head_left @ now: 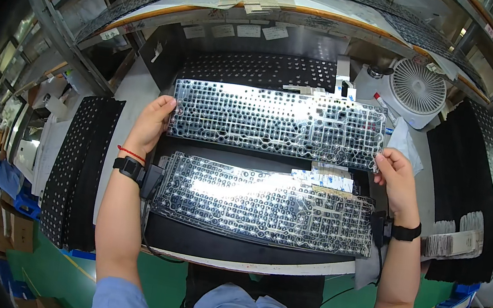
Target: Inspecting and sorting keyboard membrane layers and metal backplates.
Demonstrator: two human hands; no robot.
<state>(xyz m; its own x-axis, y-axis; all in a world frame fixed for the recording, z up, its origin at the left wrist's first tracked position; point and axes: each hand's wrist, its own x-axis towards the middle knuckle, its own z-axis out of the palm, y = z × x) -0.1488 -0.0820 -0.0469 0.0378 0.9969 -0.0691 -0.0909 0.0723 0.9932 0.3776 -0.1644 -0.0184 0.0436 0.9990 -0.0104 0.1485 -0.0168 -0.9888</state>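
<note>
My left hand (151,120) pinches the left edge of a clear keyboard membrane (276,122), and my right hand (396,174) grips its lower right corner. The membrane is long, printed with rows of dark dots and pale traces, and a narrow tail (342,76) sticks up from its upper edge. It is stretched out level between both hands. Closer to me lies a stack of similar membranes (264,207), shiny with glare. Short tails with white and blue patches (331,180) reach up from that stack, just below the held membrane.
Behind stands a black perforated sheet (258,67). Dark strips (76,174) lie at the left, and black sheets (459,184) at the right, with pale cards (454,243) beside them. A white fan (418,90) is at the back right. An overhead shelf (334,21) crosses above.
</note>
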